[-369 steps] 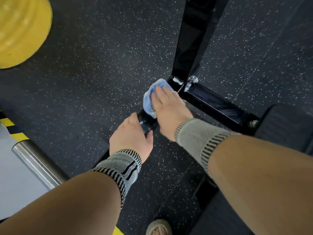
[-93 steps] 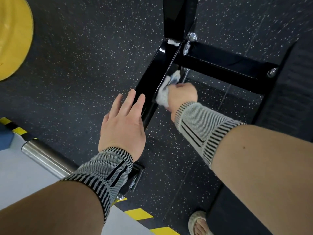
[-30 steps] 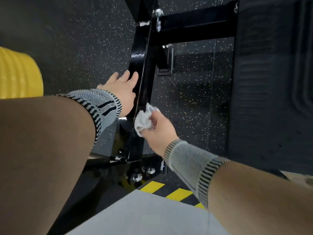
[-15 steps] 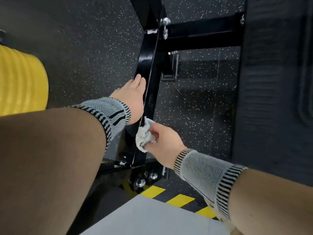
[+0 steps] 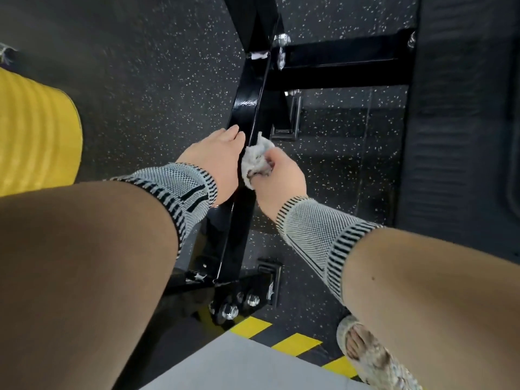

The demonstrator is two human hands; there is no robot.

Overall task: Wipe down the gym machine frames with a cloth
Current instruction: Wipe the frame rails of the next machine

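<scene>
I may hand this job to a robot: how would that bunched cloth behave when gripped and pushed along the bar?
The cloth looks crumpled in the right hand, so probably floppy and light. Pushed along the glossy frame bar, it would likely slide easily.

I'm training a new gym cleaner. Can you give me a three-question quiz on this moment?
1. True or false: the right hand holds the cloth.
2. What does the left hand rest on?
3. Which colour are the floor stripes: A red, B yellow, C white?

Key: 1 true. 2 the black frame bar. 3 B.
</scene>
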